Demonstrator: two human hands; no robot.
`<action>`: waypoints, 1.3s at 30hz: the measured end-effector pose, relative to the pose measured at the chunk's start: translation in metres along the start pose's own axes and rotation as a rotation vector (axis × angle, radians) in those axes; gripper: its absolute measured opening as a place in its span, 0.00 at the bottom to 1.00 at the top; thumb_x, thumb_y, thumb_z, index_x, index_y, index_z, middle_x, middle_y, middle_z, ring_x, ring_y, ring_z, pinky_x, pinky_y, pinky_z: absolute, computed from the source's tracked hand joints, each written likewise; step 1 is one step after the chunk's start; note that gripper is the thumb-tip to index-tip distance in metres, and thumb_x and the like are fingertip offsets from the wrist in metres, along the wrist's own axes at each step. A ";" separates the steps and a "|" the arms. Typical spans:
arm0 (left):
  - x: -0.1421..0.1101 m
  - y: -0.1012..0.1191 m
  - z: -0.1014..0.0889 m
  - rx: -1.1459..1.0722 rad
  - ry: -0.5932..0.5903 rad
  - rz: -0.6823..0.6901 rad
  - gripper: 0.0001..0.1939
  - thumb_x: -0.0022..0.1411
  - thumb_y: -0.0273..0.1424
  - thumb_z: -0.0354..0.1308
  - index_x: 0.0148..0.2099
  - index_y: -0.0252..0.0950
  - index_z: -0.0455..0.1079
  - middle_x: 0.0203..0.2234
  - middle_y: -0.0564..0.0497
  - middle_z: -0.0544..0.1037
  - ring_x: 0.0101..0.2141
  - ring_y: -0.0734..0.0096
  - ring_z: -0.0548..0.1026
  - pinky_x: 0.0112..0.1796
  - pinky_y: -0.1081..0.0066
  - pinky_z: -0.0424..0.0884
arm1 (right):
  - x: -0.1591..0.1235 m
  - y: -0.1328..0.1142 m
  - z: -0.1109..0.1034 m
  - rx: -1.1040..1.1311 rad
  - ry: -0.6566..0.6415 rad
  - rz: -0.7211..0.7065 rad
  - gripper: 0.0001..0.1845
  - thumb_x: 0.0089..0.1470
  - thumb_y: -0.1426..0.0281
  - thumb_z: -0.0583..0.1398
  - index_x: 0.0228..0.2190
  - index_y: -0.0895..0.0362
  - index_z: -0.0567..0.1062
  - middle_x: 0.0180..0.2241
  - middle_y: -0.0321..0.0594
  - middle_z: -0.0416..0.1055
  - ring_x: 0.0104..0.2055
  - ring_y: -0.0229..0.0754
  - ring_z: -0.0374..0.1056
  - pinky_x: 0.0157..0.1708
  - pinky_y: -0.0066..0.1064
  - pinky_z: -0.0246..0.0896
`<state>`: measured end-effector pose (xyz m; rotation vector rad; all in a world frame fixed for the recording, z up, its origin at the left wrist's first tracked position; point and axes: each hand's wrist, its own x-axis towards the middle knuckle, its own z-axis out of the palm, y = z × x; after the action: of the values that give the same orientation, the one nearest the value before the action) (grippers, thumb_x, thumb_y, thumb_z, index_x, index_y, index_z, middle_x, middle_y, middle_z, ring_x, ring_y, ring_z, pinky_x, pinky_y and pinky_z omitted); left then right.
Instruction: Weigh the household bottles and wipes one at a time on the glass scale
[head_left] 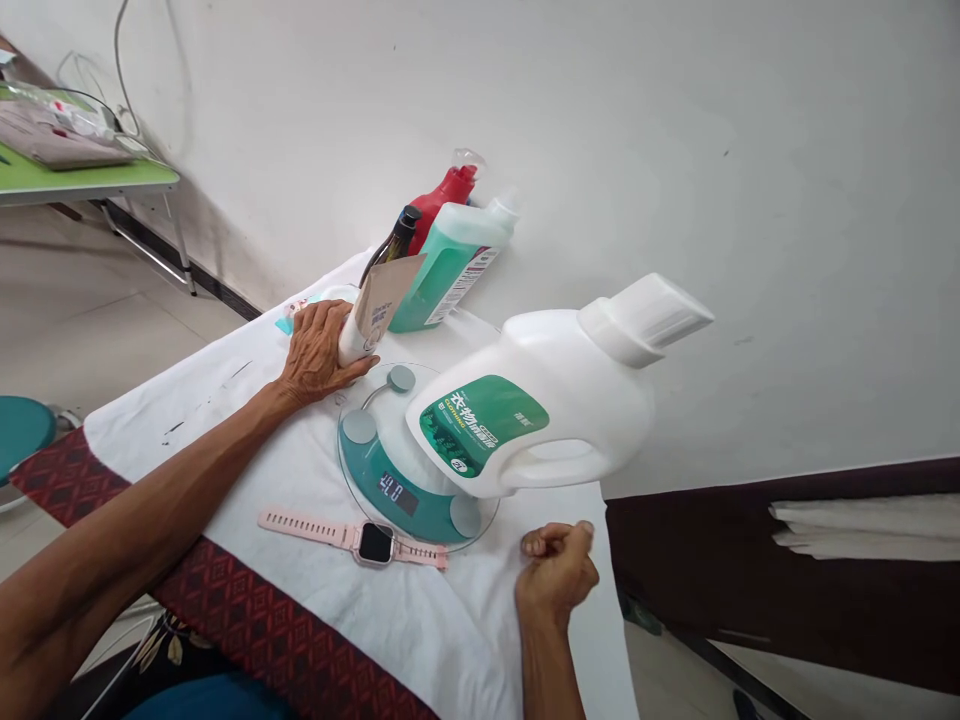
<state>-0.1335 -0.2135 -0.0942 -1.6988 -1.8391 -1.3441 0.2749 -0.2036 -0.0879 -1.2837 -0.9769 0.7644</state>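
Observation:
My left hand (319, 345) is wrapped round the lower end of a beige and white squeeze tube (379, 300), with the thumb in front of it. The tube leans slightly over the table, wide end up. My right hand (559, 575) rests on the cloth near the right edge, fingers curled in and nothing visible in them. Between my hands a large white laundry liquid bottle (540, 390) with a green label stands on a round glass scale (360, 465), its handle towards my right hand. The scale's display is lit, but the digits are hard to read.
A pink-strapped smartwatch (375, 543) lies in front of the scale. Behind the tube stand a green liquid bottle (442, 275), a red bottle (442, 200) and a dark bottle (394, 240). A white cloth (289, 490) covers the table, close against the wall (675, 150).

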 end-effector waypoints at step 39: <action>0.003 -0.001 -0.004 0.138 -0.013 -0.014 0.34 0.59 0.57 0.59 0.53 0.33 0.64 0.48 0.33 0.73 0.51 0.40 0.69 0.54 0.42 0.64 | 0.009 -0.116 0.087 0.280 -0.406 0.011 0.34 0.36 0.50 0.77 0.17 0.53 0.62 0.15 0.25 0.51 0.17 0.30 0.49 0.18 0.27 0.48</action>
<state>-0.1365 -0.2150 -0.0901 -1.6319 -1.9066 -1.1843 0.1932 -0.1769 0.0289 -0.9074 -1.1364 1.1557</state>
